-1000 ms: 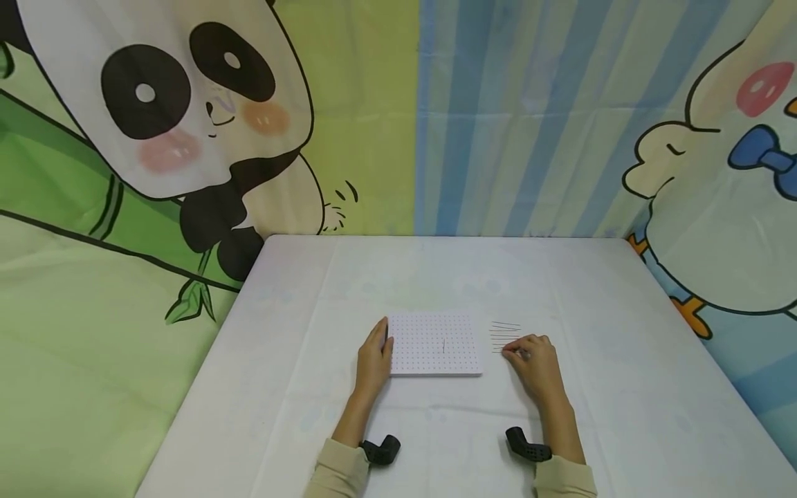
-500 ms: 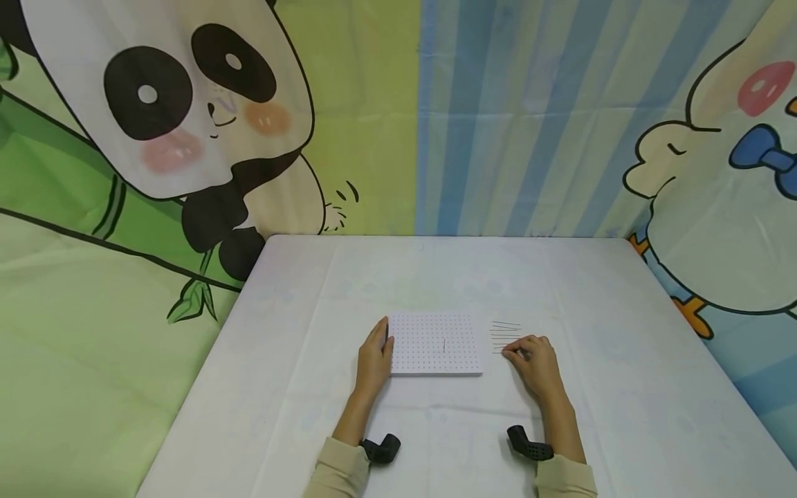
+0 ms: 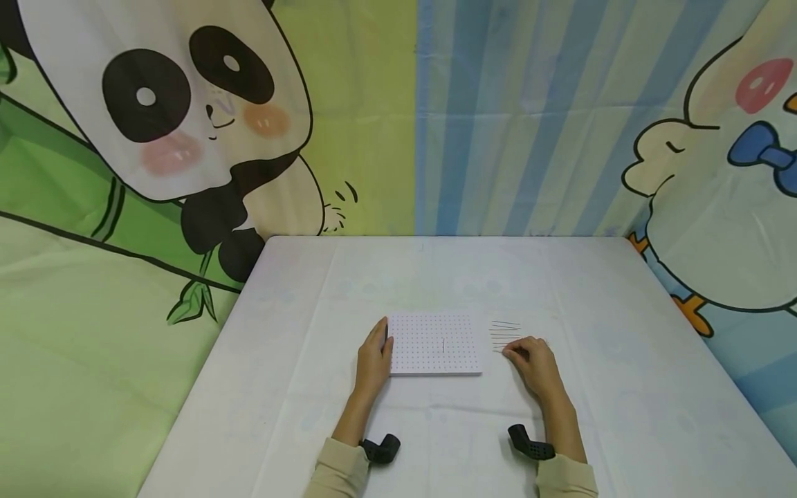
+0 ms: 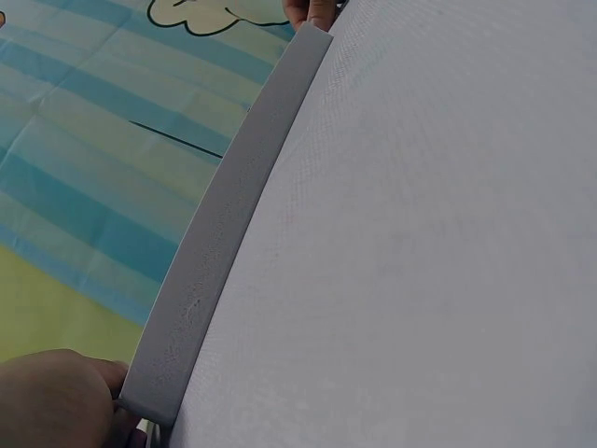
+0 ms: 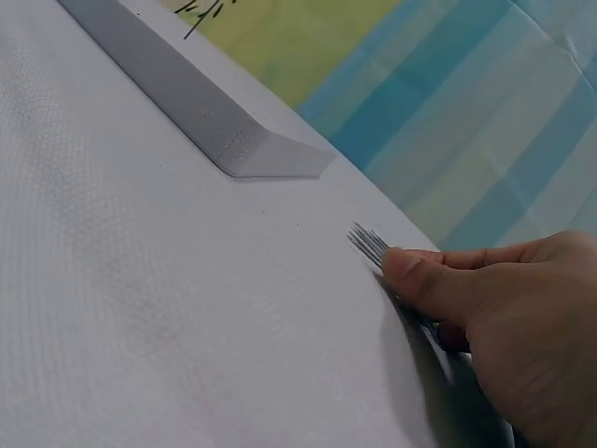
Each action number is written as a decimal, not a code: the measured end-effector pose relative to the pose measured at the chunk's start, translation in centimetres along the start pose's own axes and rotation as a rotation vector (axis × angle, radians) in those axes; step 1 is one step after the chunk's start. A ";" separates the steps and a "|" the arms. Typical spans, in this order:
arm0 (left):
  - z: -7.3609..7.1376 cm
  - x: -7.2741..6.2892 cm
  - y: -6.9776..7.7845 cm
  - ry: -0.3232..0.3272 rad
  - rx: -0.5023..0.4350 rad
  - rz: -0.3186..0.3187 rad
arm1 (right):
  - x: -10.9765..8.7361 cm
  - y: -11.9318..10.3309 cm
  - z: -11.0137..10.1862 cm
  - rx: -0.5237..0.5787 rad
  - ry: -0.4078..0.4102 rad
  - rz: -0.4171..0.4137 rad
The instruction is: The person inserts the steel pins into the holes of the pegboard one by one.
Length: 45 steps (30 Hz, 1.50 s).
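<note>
A white pegboard full of small holes lies on the table, with one thin rod upright in it. My left hand holds its left edge, thumb against the side and fingers reaching up to the far corner. To the board's right, several thin metal rods lie side by side in a row. My right hand pinches at the nearest one, thumb and index fingertip together low over the table. In the right wrist view, rod ends stick out past the fingertips; the rest is hidden behind the hand.
The table is covered by a white cloth with faint creases. Behind it hangs a curtain printed with a panda and stripes. Each wrist carries a black camera.
My right hand stays by the row of rods, its wrist turning slightly and its fingers drawing in a little. The left hand and the pegboard hold still.
</note>
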<state>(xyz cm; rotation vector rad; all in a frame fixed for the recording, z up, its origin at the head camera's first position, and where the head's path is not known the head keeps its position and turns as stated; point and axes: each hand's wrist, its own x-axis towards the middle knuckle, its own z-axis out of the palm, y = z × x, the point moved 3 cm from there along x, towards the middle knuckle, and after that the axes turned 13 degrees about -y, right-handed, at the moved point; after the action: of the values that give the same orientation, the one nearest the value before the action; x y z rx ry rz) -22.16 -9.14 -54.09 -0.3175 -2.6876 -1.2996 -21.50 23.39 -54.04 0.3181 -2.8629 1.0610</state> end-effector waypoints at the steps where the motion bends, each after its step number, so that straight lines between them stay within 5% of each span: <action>1: 0.0 0.0 0.0 -0.001 0.000 0.001 | -0.1 0.0 0.0 0.019 -0.009 0.011; 5: -0.1 0.0 0.0 -0.002 -0.002 0.006 | -0.2 -0.8 -0.2 0.170 0.029 0.024; 12: -0.2 0.0 0.0 0.010 0.008 0.017 | 1.4 -4.8 1.4 0.833 0.120 -0.157; 15: -0.1 0.0 0.0 0.010 0.004 0.019 | 2.0 -6.7 2.3 0.929 0.098 -0.195; 22: 0.0 -0.1 -0.1 0.008 0.004 0.014 | 2.6 -10.4 3.3 0.602 0.059 -0.290; 27: 0.1 -0.1 -0.1 0.012 0.007 0.022 | 3.2 -9.6 4.8 0.419 0.093 -0.360; 39: -0.1 -0.1 0.1 0.023 0.025 0.041 | 3.4 -8.8 5.9 0.152 0.091 -0.427; 45: -0.1 -0.1 0.1 0.020 0.018 0.032 | 3.4 -8.7 5.9 0.150 0.079 -0.399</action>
<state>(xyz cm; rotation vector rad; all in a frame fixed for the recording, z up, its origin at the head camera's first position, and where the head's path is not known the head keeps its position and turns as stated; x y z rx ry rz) -22.03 -9.17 -54.00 -0.3425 -2.6649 -1.2623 -22.93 12.53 -52.55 0.7976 -2.5028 1.1706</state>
